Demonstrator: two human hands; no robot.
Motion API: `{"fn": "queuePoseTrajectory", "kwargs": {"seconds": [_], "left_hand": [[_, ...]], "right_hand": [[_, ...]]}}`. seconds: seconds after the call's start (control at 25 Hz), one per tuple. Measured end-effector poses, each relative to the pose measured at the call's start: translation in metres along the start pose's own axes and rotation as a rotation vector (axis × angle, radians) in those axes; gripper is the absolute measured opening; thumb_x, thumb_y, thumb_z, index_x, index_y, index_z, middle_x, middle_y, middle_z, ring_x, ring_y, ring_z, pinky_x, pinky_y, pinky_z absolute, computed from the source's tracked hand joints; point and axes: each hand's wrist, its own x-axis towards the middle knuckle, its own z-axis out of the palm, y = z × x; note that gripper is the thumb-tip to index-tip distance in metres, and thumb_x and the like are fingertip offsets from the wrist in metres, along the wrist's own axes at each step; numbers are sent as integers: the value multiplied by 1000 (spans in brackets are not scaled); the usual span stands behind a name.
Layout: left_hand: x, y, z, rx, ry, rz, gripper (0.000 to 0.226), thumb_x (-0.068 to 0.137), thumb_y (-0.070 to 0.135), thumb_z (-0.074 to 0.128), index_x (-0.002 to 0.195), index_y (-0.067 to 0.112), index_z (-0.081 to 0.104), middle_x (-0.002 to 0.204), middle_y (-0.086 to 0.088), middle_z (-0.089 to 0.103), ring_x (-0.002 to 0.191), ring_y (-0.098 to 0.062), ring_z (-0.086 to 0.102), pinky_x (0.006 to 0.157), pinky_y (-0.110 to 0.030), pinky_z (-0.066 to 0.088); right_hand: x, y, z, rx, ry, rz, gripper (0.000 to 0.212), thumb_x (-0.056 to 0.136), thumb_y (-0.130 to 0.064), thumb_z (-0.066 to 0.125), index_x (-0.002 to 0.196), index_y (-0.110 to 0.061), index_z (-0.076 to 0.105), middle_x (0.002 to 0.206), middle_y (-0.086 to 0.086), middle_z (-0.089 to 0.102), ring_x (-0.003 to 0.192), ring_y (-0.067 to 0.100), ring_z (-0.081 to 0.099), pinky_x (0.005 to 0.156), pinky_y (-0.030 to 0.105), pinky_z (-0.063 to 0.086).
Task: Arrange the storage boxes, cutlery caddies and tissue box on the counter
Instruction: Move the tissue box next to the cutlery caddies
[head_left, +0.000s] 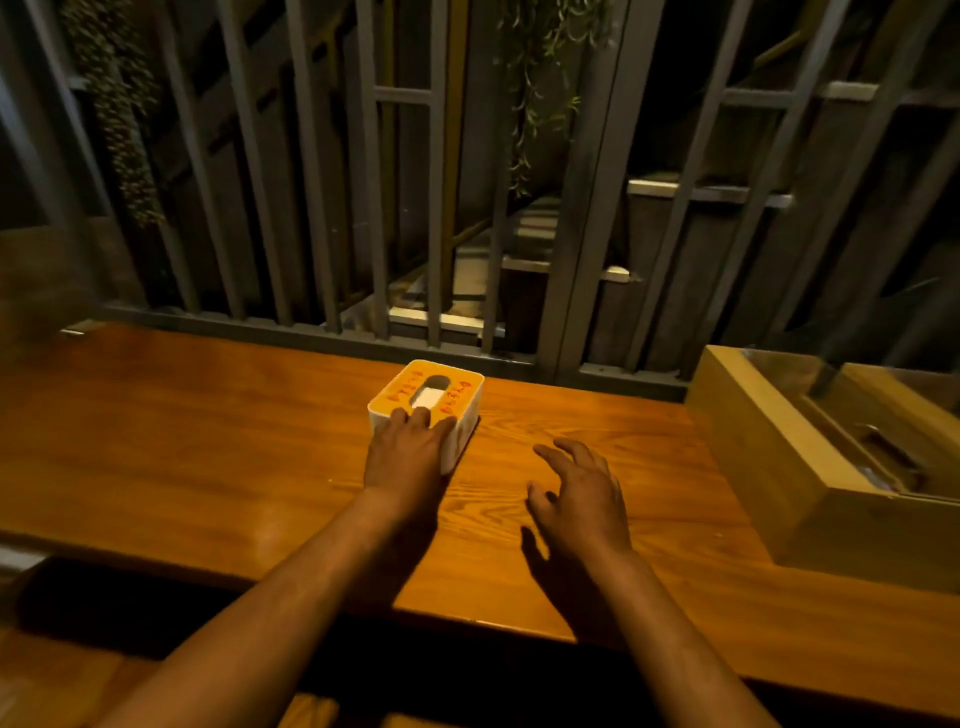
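the tissue box (457, 396), lengthwise toward the railing (234, 319), is covered at its near end by the flat left hand (408, 452), the spread, empty right hand (579, 493) held beside it.

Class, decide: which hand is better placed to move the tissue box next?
Left. The left hand rests on the tissue box, fingers over its top; the right hand is open, apart from it.

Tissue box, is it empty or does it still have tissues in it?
Not empty: white tissue shows through the oval slot in the tissue box top. How full it is, cannot tell.
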Motion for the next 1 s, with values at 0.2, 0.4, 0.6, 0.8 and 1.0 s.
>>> {"fn": "queuePoseTrajectory", "kwargs": {"seconds": [0.2, 0.4, 0.6, 0.8, 1.0], "left_hand": [[-11, 57, -9, -136, 5, 186, 66, 79, 42, 68, 140, 35, 43, 139, 1, 53, 123, -26, 43, 99, -40, 36], [-22, 62, 5, -533, 79, -89, 54, 87, 23, 62, 137, 36, 48, 153, -2, 38, 140, -26, 32, 108, -42, 39], [-18, 82, 8, -541, -53, -93, 57, 85, 29, 68, 138, 35, 49, 161, -4, 23, 144, -29, 30, 111, -43, 39], [-8, 143, 11, -648, -98, 84, 45, 85, 35, 68, 129, 37, 58, 158, 0, 32, 140, -24, 38, 110, -40, 39], [2, 217, 20, -627, -95, 188, 40, 90, 37, 62, 129, 37, 57, 158, -1, 32, 141, -24, 35, 109, -43, 39]], "right_hand": [[13, 5, -7, 107, -18, 5, 62, 83, -32, 67, 140, -38, 44, 150, -7, 39, 136, 18, 36, 104, 37, 42], [7, 24, -15, 48, -191, -86, 68, 84, -33, 68, 142, -46, 35, 159, -10, 23, 143, 19, 29, 105, 39, 42], [-3, 43, -16, 31, -142, -84, 64, 85, -31, 68, 141, -42, 39, 157, -6, 27, 134, 19, 42, 97, 34, 48], [-34, 94, -37, 142, 165, 14, 35, 81, -34, 72, 112, -30, 58, 130, -3, 49, 102, 18, 62, 67, 30, 55], [-45, 140, -68, 21, 230, 73, 32, 87, -31, 67, 118, -27, 56, 125, -3, 60, 110, 19, 59, 77, 36, 56]]}}
